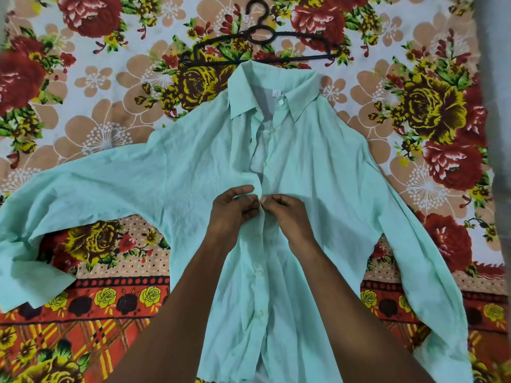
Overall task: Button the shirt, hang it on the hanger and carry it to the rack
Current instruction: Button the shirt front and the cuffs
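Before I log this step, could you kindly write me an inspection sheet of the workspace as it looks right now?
Surface: floral bedsheet in red, yellow and peach, spread flat.
Job's things: mint green shirt lies front up, sleeves spread; the placket looks closed below the hands and gapes open above them up to the collar. Black hanger lies flat just beyond the collar, not in the shirt.
Clutter: nothing seen.
Grippers: left hand and right hand pinch the placket at mid-chest, fingertips meeting at a button.
Cables: nothing seen.
Surroundings: blurred grey strip at the right edge, cannot tell what it is; no rack in view.
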